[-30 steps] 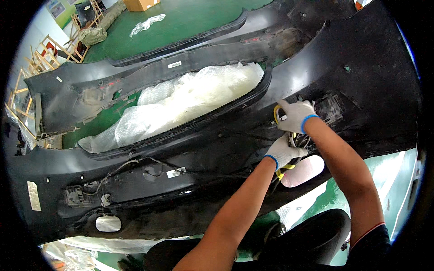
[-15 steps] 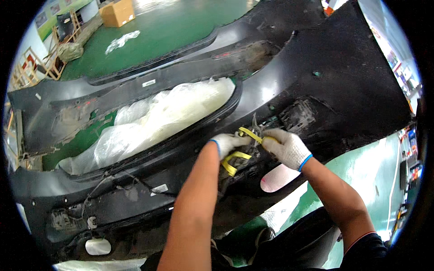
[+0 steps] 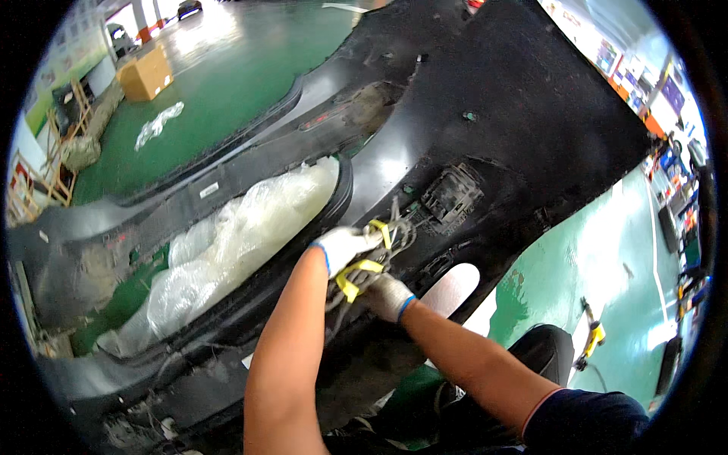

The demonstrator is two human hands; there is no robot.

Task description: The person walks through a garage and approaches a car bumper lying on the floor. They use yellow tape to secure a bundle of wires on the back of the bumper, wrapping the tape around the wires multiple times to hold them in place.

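A coiled bundle of grey cable, a wiring harness (image 3: 404, 236), lies against the inner side of a large black car bumper (image 3: 531, 144). Yellow tape (image 3: 359, 277) wraps the bundle in two places, the upper band close to my left fingertips. My left hand (image 3: 353, 244), in a white work glove with a blue cuff, is closed on the upper part of the harness. My right hand (image 3: 390, 296), gloved alike, grips the bundle from below, beside the lower tape; its fingertips are partly hidden behind the cables.
A second black bumper (image 3: 250, 163) lies beyond, with clear plastic film (image 3: 243, 235) in the opening between. A cardboard box (image 3: 145, 73) stands on the green floor at the far left. On the right lies a yellow-and-black tool (image 3: 596, 337).
The upper yellow strip, stretched between my hands earlier, now sits around the harness. My right hand has moved down and left onto the bundle. The view has shifted to the right.
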